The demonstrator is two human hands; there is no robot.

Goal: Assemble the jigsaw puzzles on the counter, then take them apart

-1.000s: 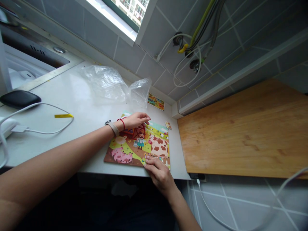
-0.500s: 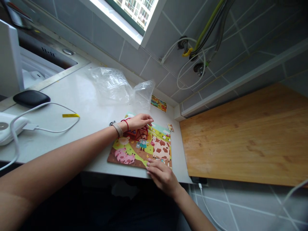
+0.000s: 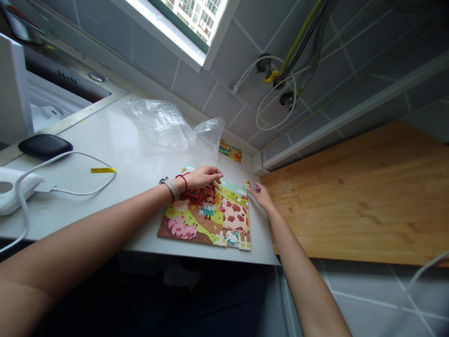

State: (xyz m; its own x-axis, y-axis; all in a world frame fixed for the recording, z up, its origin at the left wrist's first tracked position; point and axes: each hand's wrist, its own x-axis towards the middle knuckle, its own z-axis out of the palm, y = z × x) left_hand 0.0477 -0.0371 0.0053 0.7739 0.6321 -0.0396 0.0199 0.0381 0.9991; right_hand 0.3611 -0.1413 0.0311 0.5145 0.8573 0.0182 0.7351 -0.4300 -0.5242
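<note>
A colourful farm jigsaw puzzle point(image 3: 196, 219) with a cow, a pig and a farmer lies flat near the counter's front edge. At its lower right, a white and teal patch point(image 3: 232, 237) shows between white fence parts. My left hand point(image 3: 203, 177) rests across the top of the puzzle, fingers stretched out and loosely bent, with nothing seen in them. Beyond the upper right corner lies a small loose puzzle piece point(image 3: 246, 184). My right hand point(image 3: 260, 194) is at this piece, its thumb and fingers apart and the fingertips against or just beside its edge.
Crumpled clear plastic point(image 3: 164, 124) lies behind the puzzle, beside a small picture card point(image 3: 230, 150) near the wall. A wooden board point(image 3: 351, 201) borders the counter at right. At left are a black oval object point(image 3: 45, 146), a white cable point(image 3: 87, 191) and a sink point(image 3: 66, 77).
My right hand has left the puzzle's lower right edge and moved up and right to the loose piece, uncovering the fence area. My left hand has stayed in place.
</note>
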